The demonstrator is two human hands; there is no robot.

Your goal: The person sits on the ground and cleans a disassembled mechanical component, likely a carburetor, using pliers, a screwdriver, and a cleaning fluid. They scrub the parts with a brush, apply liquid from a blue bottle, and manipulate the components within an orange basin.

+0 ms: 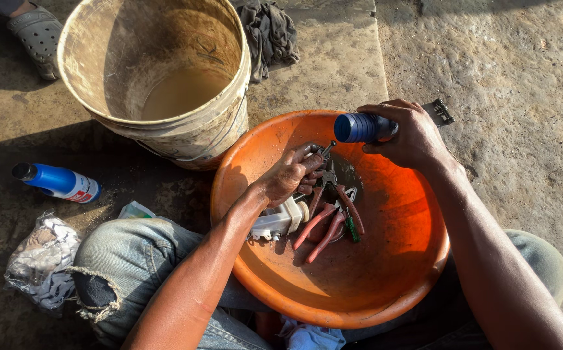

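Tilting a blue bottle [361,128] nozzle-down, the right hand [408,133] grips it above the left hand [289,174], which pinches a small metal part [325,150] over the orange basin [398,285], seemingly to catch drips.

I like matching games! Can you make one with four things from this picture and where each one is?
Things:
1. blue bottle
2. blue can
3. red-handled pliers
4. grey rag

Places:
A. inside the orange basin
B. in the right hand, held over the basin
C. lying on the ground left of the bucket
D. on the ground behind the bucket

Pairs: 1-C, 2-B, 3-A, 4-D
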